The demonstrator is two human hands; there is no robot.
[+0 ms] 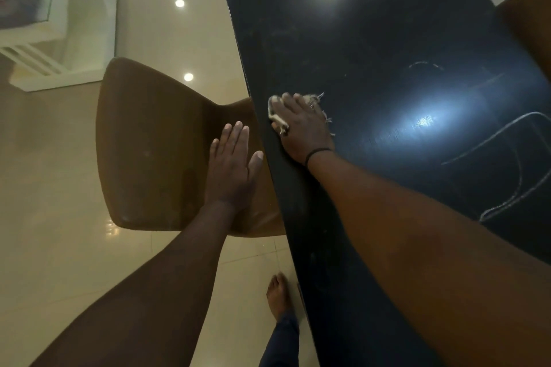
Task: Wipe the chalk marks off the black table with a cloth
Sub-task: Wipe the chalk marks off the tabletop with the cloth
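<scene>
Glossy cream floor tiles (74, 232) surround a black worktop (372, 39) that runs from near right to far centre. Right hand (301, 128) lies flat on the worktop near its left edge, fingers straight and close together, pressing a cloth (275, 119) down; pale frayed threads stick out on the hand's right side and a lighter fold shows by the fingertips. Left hand (232, 170) rests open, fingers together, on the back of a brown chair (155, 143) just left of the worktop. Chalk marks (501, 158) remain to the right of the cloth: a long looping line near the right edge and fainter strokes farther off.

The cloth looks thin, soft and light, so it will likely bunch or slip under the palm; holding it flat under spread fingers, or gripping a folded wad, should serve better. Much wiping seems left.
</scene>
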